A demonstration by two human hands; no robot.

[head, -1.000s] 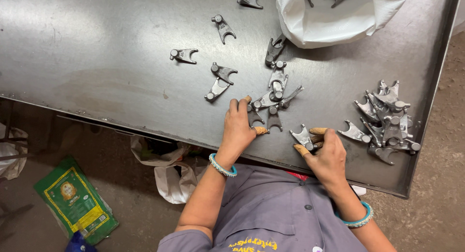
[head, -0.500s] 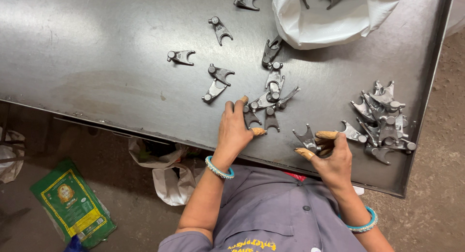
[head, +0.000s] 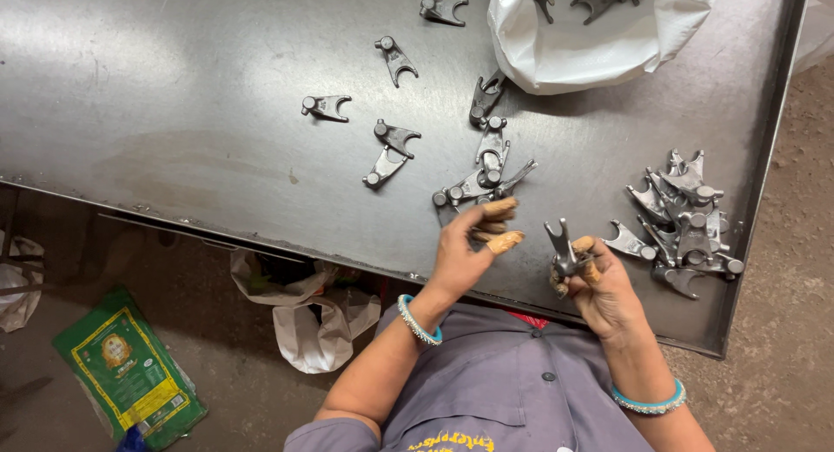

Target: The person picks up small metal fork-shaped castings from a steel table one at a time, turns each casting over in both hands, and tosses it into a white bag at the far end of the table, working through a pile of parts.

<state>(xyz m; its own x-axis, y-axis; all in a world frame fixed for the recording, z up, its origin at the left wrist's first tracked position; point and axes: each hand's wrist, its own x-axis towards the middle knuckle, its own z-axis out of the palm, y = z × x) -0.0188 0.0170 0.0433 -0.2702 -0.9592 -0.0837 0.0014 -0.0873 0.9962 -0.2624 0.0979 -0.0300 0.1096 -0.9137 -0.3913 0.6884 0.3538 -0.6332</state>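
My right hand (head: pixel 596 282) grips one dark metal fork-shaped part (head: pixel 561 245) and holds it upright just above the steel table's (head: pixel 174 96) near edge. My left hand (head: pixel 469 243) hovers beside it with fingers bent and apart, holding nothing; rubber caps cover some fingertips. Just beyond the left hand lies a small cluster of the same fork parts (head: pixel 486 169). A heap of fork parts (head: pixel 686 222) sits to the right of my right hand.
A white bag (head: pixel 591 35) holding more parts stands at the table's far edge. Single fork parts (head: pixel 326 106) lie scattered over the table's middle. On the floor are a green printed sack (head: pixel 126 369) and a crumpled white bag (head: pixel 304 317).
My right hand has lifted a fork part off the table and turned it upright. My left hand has left the cluster and drawn back toward the right hand.
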